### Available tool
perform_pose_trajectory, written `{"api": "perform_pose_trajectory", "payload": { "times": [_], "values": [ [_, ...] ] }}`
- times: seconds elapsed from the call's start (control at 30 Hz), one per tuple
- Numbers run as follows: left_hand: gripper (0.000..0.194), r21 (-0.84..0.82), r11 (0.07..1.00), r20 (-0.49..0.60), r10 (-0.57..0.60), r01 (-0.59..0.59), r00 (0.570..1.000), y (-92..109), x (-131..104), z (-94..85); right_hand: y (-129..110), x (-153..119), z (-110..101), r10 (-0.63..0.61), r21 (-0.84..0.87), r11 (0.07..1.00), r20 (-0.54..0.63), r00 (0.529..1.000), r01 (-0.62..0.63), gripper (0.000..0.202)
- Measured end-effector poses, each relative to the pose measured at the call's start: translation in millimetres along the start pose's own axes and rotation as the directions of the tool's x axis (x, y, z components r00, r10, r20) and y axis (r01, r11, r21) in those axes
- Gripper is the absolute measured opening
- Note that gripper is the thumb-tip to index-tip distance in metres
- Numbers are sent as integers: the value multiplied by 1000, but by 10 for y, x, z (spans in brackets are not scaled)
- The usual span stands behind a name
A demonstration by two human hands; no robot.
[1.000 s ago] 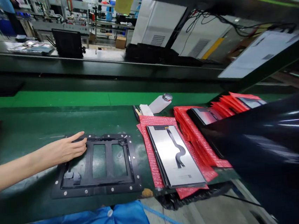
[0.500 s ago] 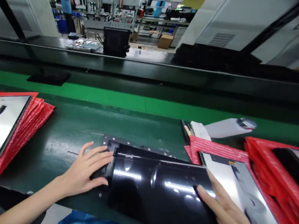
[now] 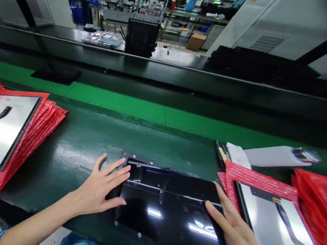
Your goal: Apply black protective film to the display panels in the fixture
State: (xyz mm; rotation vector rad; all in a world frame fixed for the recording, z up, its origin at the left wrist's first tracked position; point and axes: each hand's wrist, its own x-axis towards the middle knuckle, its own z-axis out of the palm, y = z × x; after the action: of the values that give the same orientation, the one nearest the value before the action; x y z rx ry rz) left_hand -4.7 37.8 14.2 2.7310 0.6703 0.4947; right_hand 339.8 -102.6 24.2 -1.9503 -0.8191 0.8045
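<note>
A glossy black panel [image 3: 172, 210] lies over a dark frame [image 3: 136, 156] with small round dots along its edge, near the front of the green bench. My left hand [image 3: 108, 185] rests on the panel's left end with its fingers spread. My right hand [image 3: 230, 220] grips the right edge of the panel, thumb on top and the other fingers at the far side. Ceiling lights reflect in the panel. How closely the panel sits on the frame cannot be told.
Red bubble bags with a silver-backed screen [image 3: 7, 122] are stacked at left. At right are another silver-backed screen [image 3: 274, 219], more red bags [image 3: 318, 200] and a white bottle [image 3: 276, 156]. A black slab [image 3: 56, 75] lies on the green strip; a dark ledge [image 3: 176, 75] runs behind.
The panel and my right hand have shifted slightly left relative to the frame, and more of the frame's near edge shows. The camera view has turned a little.
</note>
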Motion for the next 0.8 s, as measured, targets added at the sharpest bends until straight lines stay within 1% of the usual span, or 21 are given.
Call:
{"api": "perform_pose_trajectory", "payload": {
  "times": [0.07,0.13,0.33,0.53,0.7,0.8],
  "values": [
    [72,1,1000,0,0,0,1000,-10,3,6,7,5,7,-2,-30,1000,-2,1000,2,83],
    [72,3,1000,5,-4,4,1000,-17,7,9,5,13,17,24,-41,999,-10,1000,-25,83],
    [70,14,1000,20,-12,12,1000,-34,8,20,-13,34,46,91,-24,995,-14,996,-92,87],
    [69,9,1000,41,-10,10,999,-35,7,9,17,19,44,94,-7,996,-15,995,-94,90],
    [66,26,999,76,-30,28,997,-29,2,17,-120,-45,116,125,21,992,-22,992,-125,92],
    [66,10,996,77,-86,86,993,-8,-5,25,-203,-76,154,128,24,992,-30,991,-127,94]
  ]
}}
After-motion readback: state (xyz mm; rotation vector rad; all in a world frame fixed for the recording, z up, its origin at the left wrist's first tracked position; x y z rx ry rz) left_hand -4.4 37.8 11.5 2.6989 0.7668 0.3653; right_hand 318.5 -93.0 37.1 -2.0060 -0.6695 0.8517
